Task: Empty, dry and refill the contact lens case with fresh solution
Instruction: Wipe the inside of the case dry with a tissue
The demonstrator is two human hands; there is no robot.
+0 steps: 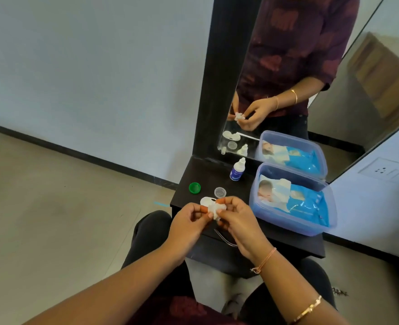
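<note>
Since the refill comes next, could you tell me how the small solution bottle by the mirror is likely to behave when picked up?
The solution bottle looks small and plastic, so probably light. It stands upright on a narrow base, taller than wide, so a sideways nudge might tip it. Being round, it could roll on the shelf if knocked over.

Both hands, the left hand (189, 221) and the right hand (237, 219), pinch a small white tissue (215, 210) just in front of the white lens case (206, 201). A green cap (194, 188) lies left of the case, a clear cap (220, 191) just behind it. The little bottle (237, 170) stands farther back, and the blue box (292, 200) sits to the right.
</note>
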